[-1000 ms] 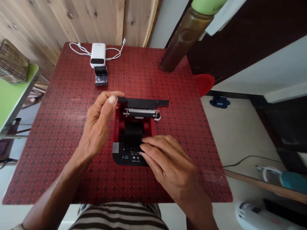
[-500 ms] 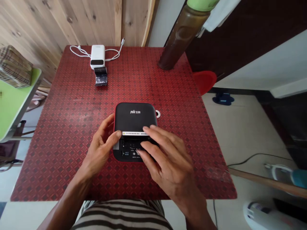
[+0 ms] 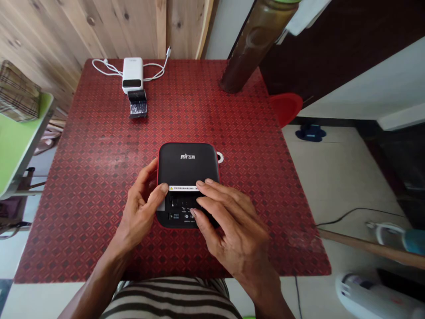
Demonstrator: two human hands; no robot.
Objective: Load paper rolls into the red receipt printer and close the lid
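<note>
A small black printer (image 3: 187, 166) with red sides and a FEIE logo lies flat on the red patterned table (image 3: 99, 186). My left hand (image 3: 141, 208) grips its left side, thumb on the top near the white warning strip and fingers round the edge. Over the front right part lies my right hand (image 3: 229, 221), fingers spread. Two of its fingertips touch the lid by the strip; the thumb and another finger reach over the dark recess and small buttons. The printer's front right corner is hidden under this hand. A white ring (image 3: 220, 157) shows at its right side.
At the table's far left lie a white power bank (image 3: 133, 71) with a white cable (image 3: 156, 73) and a black shiny strip (image 3: 137, 106). A tall brown bottle (image 3: 245, 48) stands at the back right, beside a red stool (image 3: 287, 108). Left is a green table (image 3: 23, 146).
The camera view has shifted slightly. The lid's front edge and strip sit a little lower in view, and my right fingertips have moved with them. My left hand keeps its grip.
</note>
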